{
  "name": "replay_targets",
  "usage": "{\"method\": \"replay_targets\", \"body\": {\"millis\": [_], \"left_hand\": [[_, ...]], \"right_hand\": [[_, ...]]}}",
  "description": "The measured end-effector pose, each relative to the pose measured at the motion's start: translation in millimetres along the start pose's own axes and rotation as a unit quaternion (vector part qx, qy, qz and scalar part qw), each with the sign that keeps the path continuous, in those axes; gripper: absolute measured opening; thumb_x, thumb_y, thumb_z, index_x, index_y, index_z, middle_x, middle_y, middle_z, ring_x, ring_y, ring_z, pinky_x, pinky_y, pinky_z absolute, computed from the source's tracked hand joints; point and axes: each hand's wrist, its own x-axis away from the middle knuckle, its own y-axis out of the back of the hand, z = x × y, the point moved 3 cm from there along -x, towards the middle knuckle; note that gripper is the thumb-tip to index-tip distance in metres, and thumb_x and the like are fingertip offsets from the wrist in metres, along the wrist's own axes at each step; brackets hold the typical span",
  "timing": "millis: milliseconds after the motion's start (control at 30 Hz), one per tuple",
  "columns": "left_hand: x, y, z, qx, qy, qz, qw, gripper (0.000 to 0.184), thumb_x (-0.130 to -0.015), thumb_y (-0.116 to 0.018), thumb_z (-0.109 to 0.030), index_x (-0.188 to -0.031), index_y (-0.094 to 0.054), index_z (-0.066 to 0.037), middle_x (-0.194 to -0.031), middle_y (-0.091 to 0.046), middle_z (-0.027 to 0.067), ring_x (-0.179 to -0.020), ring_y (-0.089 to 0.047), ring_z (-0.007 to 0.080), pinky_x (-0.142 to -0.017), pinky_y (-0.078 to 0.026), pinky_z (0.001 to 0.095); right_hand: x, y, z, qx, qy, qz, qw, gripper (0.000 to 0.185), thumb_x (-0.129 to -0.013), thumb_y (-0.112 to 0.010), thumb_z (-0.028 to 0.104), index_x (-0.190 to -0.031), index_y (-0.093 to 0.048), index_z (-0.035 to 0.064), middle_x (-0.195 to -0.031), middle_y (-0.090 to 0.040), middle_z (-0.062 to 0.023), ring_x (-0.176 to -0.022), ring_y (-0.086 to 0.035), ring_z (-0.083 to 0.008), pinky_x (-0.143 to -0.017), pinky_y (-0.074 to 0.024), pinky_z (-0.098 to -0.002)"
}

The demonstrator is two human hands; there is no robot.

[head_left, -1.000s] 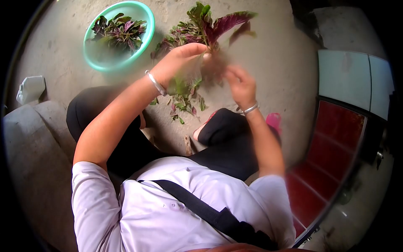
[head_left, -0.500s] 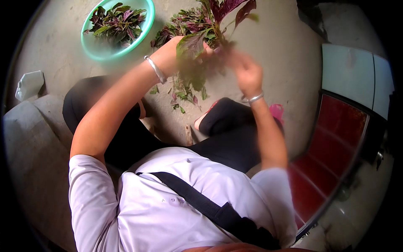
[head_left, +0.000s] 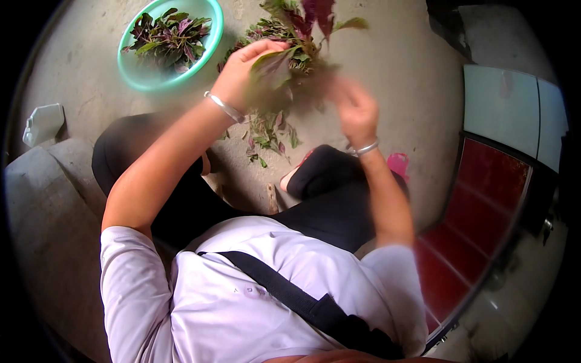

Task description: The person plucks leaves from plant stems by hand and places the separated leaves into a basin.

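A leafy stalk of red amaranth (head_left: 272, 68), with green and purple leaves, is up off the floor between my hands. My left hand (head_left: 242, 72), a silver bangle at its wrist, is closed on it; a broad leaf covers some of the fingers. From the other side my right hand (head_left: 358, 115), also with a bangle, has its fingers drawn together at the stalk's lower part. Motion blurs those fingertips and the leaves beside them. Behind the stalk lies a pile of amaranth (head_left: 263, 29), partly hidden. Loose leaves (head_left: 266, 133) are scattered below on the floor.
A turquoise basin (head_left: 219, 27) with picked amaranth (head_left: 172, 36) stands at upper left. A white plastic container (head_left: 43, 124) is at far left. My dark-trousered legs frame the floor. A pink item (head_left: 398, 163) lies by my right knee; a red-panelled cabinet (head_left: 484, 187) stands right.
My left hand has risen slightly, and its thumb side shows more. The stalk's purple top has shifted and turned. My right hand stays almost in place, its fingers still blurred.
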Motion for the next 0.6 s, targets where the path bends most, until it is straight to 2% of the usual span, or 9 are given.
{"method": "replay_targets", "body": {"millis": [100, 133, 233, 267, 300, 333, 400, 567, 600], "left_hand": [[1.4, 1.4, -16.4, -0.068, 0.063, -0.041, 0.995, 0.018, -0.083, -0.056, -0.018, -0.093, -0.059, -0.004, -0.093, -0.06, 0.0004, -0.084, -0.053, 0.0071, -0.076, -0.041, 0.0195], [0.2, -2.6, -14.1, -0.089, 0.047, -0.048, 0.994, 0.014, -0.083, -0.057, -0.018, -0.086, -0.061, -0.005, -0.085, -0.061, -0.0011, -0.078, -0.053, 0.0063, -0.071, -0.041, 0.0187], [2.1, 3.2, 10.0, -0.242, 0.086, 0.017, 0.966, 0.011, -0.082, -0.058, -0.016, -0.079, -0.061, -0.005, -0.08, -0.06, -0.0013, -0.071, -0.052, 0.0056, -0.065, -0.042, 0.0187], [3.6, 0.0, 10.2, -0.354, 0.139, 0.022, 0.925, 0.008, -0.08, -0.06, -0.012, -0.081, -0.059, -0.004, -0.075, -0.058, -0.0019, -0.069, -0.052, 0.0055, -0.064, -0.043, 0.02], [1.4, -1.2, 15.2, -0.514, -0.02, 0.166, 0.841, 0.007, -0.079, -0.06, -0.007, -0.083, -0.057, -0.003, -0.076, -0.058, -0.0017, -0.071, -0.053, 0.006, -0.066, -0.044, 0.0209], [2.0, -1.3, 18.4, -0.53, -0.016, 0.172, 0.83, 0.007, -0.078, -0.06, -0.006, -0.084, -0.057, -0.002, -0.077, -0.058, -0.0016, -0.072, -0.053, 0.0061, -0.066, -0.044, 0.0208], [4.2, -2.9, 19.2, -0.516, 0.006, 0.153, 0.843, 0.009, -0.078, -0.059, -0.005, -0.087, -0.057, -0.002, -0.079, -0.058, -0.0012, -0.074, -0.053, 0.0063, -0.067, -0.044, 0.0208], [1.2, 2.1, 14.5, -0.363, 0.08, 0.068, 0.926, 0.015, -0.08, -0.059, -0.007, -0.094, -0.057, -0.002, -0.083, -0.059, -0.0004, -0.078, -0.052, 0.0068, -0.073, -0.043, 0.0222], [1.2, 1.5, 12.3, -0.335, 0.094, 0.069, 0.935, 0.018, -0.081, -0.057, -0.009, -0.098, -0.057, -0.003, -0.088, -0.06, 0.0012, -0.082, -0.054, 0.0082, -0.075, -0.043, 0.0233]], "right_hand": [[-3.5, 9.2, 3.8, 0.049, -0.004, -0.032, 0.998, 0.014, -0.079, -0.053, -0.003, -0.092, -0.058, -0.0053, -0.078, -0.058, -0.0072, -0.066, -0.058, -0.012, -0.06, -0.0455, -0.0216], [-4.7, 11.4, 5.2, 0.051, 0.002, -0.039, 0.998, 0.014, -0.079, -0.053, -0.003, -0.092, -0.058, -0.0053, -0.078, -0.058, -0.0072, -0.067, -0.058, -0.0121, -0.06, -0.0455, -0.0217], [-6.5, 15.3, 9.3, 0.055, 0.009, -0.048, 0.997, 0.014, -0.079, -0.052, -0.003, -0.091, -0.058, -0.0056, -0.078, -0.058, -0.0071, -0.067, -0.058, -0.0121, -0.061, -0.0458, -0.0221], [-7.6, 16.0, 9.7, 0.055, 0.01, -0.049, 0.997, 0.014, -0.079, -0.052, -0.003, -0.091, -0.058, -0.0058, -0.078, -0.058, -0.007, -0.067, -0.058, -0.0121, -0.061, -0.0459, -0.0221], [-8.4, 16.8, 8.4, 0.051, 0.013, -0.051, 0.997, 0.014, -0.079, -0.051, -0.003, -0.091, -0.058, -0.0057, -0.078, -0.058, -0.0069, -0.067, -0.058, -0.0121, -0.061, -0.0459, -0.0222], [-8.1, 17.4, 5.6, 0.047, 0.015, -0.051, 0.997, 0.014, -0.079, -0.051, -0.004, -0.091, -0.058, -0.0057, -0.078, -0.058, -0.0068, -0.067, -0.058, -0.0121, -0.061, -0.0459, -0.0222], [-7.5, 18.1, 0.3, 0.031, 0.011, -0.053, 0.998, 0.014, -0.079, -0.051, -0.004, -0.091, -0.058, -0.0057, -0.079, -0.058, -0.0068, -0.067, -0.058, -0.0121, -0.061, -0.0456, -0.0221], [-8.1, 18.7, -5.5, -0.006, 0.001, -0.055, 0.998, 0.014, -0.079, -0.05, -0.005, -0.091, -0.058, -0.0056, -0.08, -0.057, -0.0072, -0.067, -0.058, -0.0122, -0.062, -0.0451, -0.0216], [-8.0, 18.9, -7.0, -0.002, -0.005, -0.055, 0.998, 0.014, -0.079, -0.05, -0.005, -0.091, -0.058, -0.0056, -0.08, -0.057, -0.0072, -0.067, -0.057, -0.0122, -0.062, -0.0452, -0.0216]]}}
